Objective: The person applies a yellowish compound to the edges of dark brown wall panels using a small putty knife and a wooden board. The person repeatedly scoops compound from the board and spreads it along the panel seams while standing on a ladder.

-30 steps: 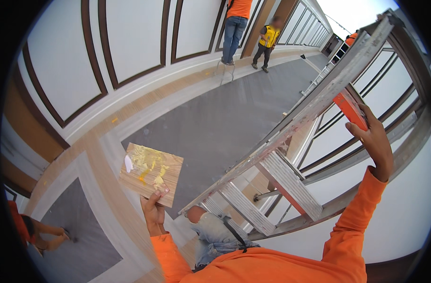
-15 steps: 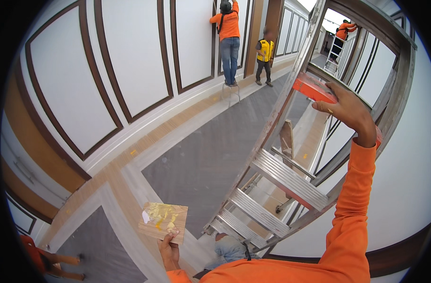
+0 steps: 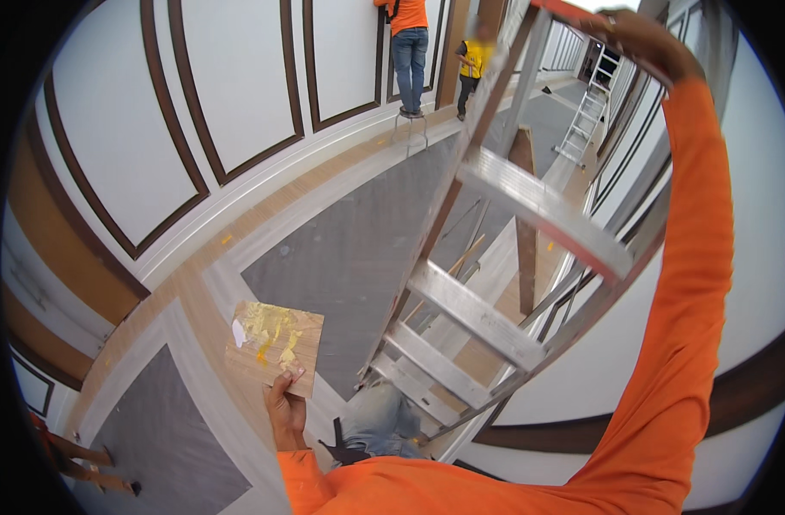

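Observation:
My left hand (image 3: 287,408) grips a small square board (image 3: 276,343) by its near edge. Smears of yellow and cream paste, plus a white dab, lie on the board's upper face. Raised high on the right, my right hand (image 3: 646,39) is wrapped over the red top piece (image 3: 568,10) of a metal stepladder (image 3: 478,313); motion blurs its fingers somewhat. The ladder leans across the view, with its flat silver steps running down to my legs (image 3: 380,421), which are close to the lowest steps.
A person in an orange shirt (image 3: 408,51) stands on a stool (image 3: 410,129) by the panelled wall. Nearby is a person in a yellow vest (image 3: 472,64). Another ladder (image 3: 581,124) stands farther off. Behind my ladder is an upright plank (image 3: 526,232). Someone's legs (image 3: 92,463) show lower left.
The view has tilted downward, showing more of the lower steps. My right hand and the ladder top now sit higher in the picture. The board has shifted up and slightly left.

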Motion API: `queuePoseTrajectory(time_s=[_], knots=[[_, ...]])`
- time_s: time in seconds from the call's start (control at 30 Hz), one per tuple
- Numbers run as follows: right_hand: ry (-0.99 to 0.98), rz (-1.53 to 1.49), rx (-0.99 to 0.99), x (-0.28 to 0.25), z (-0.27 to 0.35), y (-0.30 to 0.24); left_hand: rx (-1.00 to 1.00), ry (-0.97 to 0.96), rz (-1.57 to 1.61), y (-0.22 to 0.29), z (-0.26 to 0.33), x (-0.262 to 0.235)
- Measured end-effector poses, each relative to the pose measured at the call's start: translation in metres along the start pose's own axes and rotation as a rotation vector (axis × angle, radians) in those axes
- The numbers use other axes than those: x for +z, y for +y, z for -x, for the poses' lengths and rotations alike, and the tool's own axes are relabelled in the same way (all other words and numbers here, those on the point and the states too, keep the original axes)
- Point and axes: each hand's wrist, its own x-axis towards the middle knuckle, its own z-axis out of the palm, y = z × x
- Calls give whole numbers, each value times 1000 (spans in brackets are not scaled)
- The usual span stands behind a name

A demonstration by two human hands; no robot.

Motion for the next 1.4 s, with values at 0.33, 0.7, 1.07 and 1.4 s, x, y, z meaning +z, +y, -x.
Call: queuePoseTrajectory(time_s=[0.33,0.7,1.07,1.4], knots=[[-43,123,70,22,-33,4,-15,17,3,18,67,-125],[327,449,87,38,29,-60,11,183,1,84,37,-220],[647,-362,280,362,310,-342,-72,-41,-199,147,-138,-255],[-817,-36,697,668,504,-319,-315,-138,-277,138,-259,-218]])
